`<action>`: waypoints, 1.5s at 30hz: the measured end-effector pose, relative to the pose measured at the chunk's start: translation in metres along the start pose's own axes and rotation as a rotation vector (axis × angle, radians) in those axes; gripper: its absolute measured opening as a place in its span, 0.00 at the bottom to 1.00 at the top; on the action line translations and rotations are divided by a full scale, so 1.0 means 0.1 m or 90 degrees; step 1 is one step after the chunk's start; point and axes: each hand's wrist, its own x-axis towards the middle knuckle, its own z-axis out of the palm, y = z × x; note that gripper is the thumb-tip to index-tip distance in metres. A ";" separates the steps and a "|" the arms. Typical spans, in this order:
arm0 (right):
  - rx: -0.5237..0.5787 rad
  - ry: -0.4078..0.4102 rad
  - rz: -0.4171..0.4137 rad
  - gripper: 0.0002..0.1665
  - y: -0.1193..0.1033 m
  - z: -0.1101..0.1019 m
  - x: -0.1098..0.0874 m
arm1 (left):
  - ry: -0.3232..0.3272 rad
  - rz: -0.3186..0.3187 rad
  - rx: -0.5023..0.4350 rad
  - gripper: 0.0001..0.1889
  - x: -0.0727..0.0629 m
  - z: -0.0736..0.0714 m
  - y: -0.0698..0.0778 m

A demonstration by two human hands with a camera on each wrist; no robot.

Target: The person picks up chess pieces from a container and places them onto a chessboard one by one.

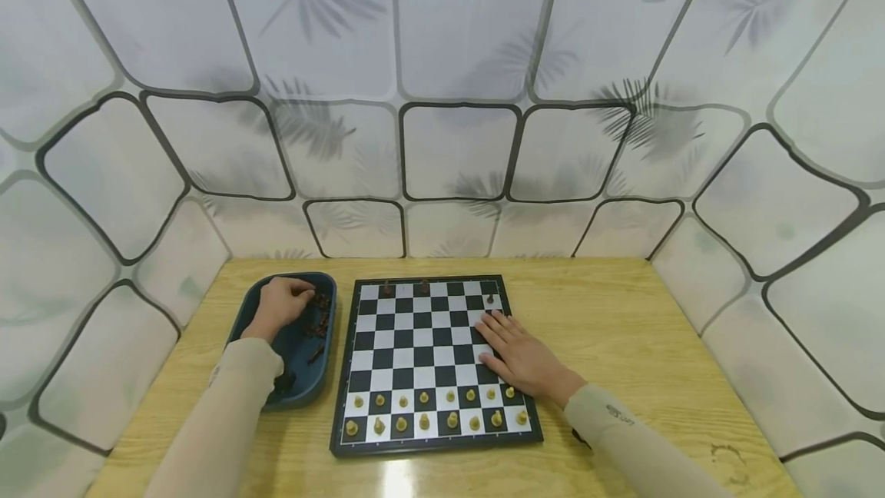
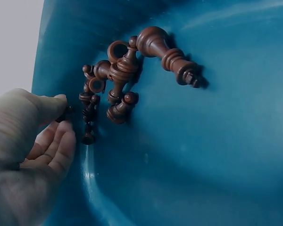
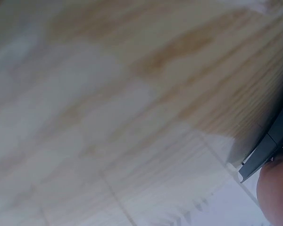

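Observation:
My left hand (image 1: 280, 304) reaches into a blue plastic tub (image 1: 330, 344) left of the chessboard. In the left wrist view its thumb and fingers pinch a small dark chess piece (image 2: 65, 114), mostly hidden by the fingertips. Beside them several brown chess pieces (image 2: 120, 73) lie in a heap along the tub's wall, a larger king (image 2: 167, 54) at one end. My right hand (image 1: 518, 352) rests with fingers extended on the right side of the chessboard (image 1: 413, 338). Just beyond those fingertips stands a small dark piece (image 1: 490, 299).
Two rows of cream chess pieces (image 1: 424, 421) stand along the board's near side. At its far edge are two brown pieces, one (image 1: 387, 289) left of the other (image 1: 425, 287). The wooden table (image 1: 588, 298) meets a patterned wall covering (image 1: 449, 229) behind and at both sides.

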 end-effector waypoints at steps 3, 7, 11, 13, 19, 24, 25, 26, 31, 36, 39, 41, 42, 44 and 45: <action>0.001 0.000 -0.001 0.39 0.00 0.00 0.00 | -0.001 -0.010 -0.005 0.17 -0.01 0.00 0.00; 0.001 -0.001 -0.003 0.40 0.00 0.00 0.00 | 0.018 -0.011 -0.007 0.19 -0.01 0.02 -0.02; -0.002 0.001 -0.004 0.39 0.00 0.01 0.01 | 0.051 -0.003 -0.014 0.20 -0.01 0.02 -0.03; -0.003 0.002 -0.006 0.39 0.00 0.01 0.01 | 0.063 -0.001 -0.019 0.19 -0.01 0.02 -0.02; 0.001 0.002 -0.008 0.39 0.00 -0.01 0.00 | 0.053 0.007 -0.019 0.14 -0.02 0.02 -0.03; -0.001 -0.002 -0.008 0.39 -0.01 -0.01 0.00 | 0.048 0.011 -0.024 0.13 -0.02 0.03 -0.03; -0.003 -0.002 -0.008 0.39 -0.01 -0.02 0.00 | 0.051 0.014 -0.026 0.14 -0.01 0.02 -0.02; -0.004 -0.002 -0.007 0.39 -0.01 -0.02 0.00 | 0.054 0.018 -0.028 0.14 -0.01 0.02 0.00; 0.000 -0.002 -0.001 0.39 -0.01 -0.02 0.00 | 0.067 0.035 -0.051 0.14 0.02 -0.02 0.11; -0.004 -0.008 0.005 0.40 -0.01 -0.01 0.01 | 0.081 0.055 -0.055 0.13 0.05 -0.08 0.22; -0.003 -0.007 0.005 0.39 0.00 -0.01 0.01 | 0.086 0.071 -0.052 0.13 0.07 -0.09 0.29; 0.000 -0.006 0.004 0.39 0.00 -0.01 0.01 | 0.086 0.081 -0.050 0.13 0.07 -0.09 0.34; 0.001 -0.005 0.004 0.39 -0.01 -0.01 0.01 | 0.087 0.086 -0.050 0.13 0.08 -0.09 0.36; 0.001 -0.005 0.004 0.39 -0.01 -0.02 0.01 | 0.090 0.092 -0.051 0.13 0.08 -0.07 0.40; 0.001 -0.004 0.003 0.39 -0.01 -0.02 0.01 | 0.092 0.095 -0.052 0.13 0.08 -0.07 0.42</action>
